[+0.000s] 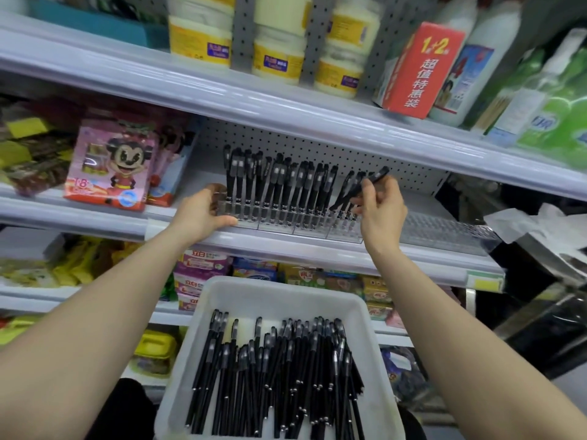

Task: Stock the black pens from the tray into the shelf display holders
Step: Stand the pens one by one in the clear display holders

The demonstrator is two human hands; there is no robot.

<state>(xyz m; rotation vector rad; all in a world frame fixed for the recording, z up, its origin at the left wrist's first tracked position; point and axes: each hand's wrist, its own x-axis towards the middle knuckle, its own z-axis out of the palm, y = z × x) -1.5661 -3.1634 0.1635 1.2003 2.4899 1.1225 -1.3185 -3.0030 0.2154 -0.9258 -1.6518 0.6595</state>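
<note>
A few black pens are pinched, tilted, in the right hand over the right end of the clear holder at mid-frame. The holder's left end is gripped by the left hand. Insertion is judged under way, and the tips must next be lined up with free slots. Little headroom is left under the upper shelf. Many more lie in the tray at lower centre.

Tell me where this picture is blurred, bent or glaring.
Head view, distortion: the wide lens bows the shelf rail. Head view, blur: the jars and bottles up top smear, while the pens in the tray are sharp. Head view, glare: pale streaks along that rail; light is even, shadows soft.
</note>
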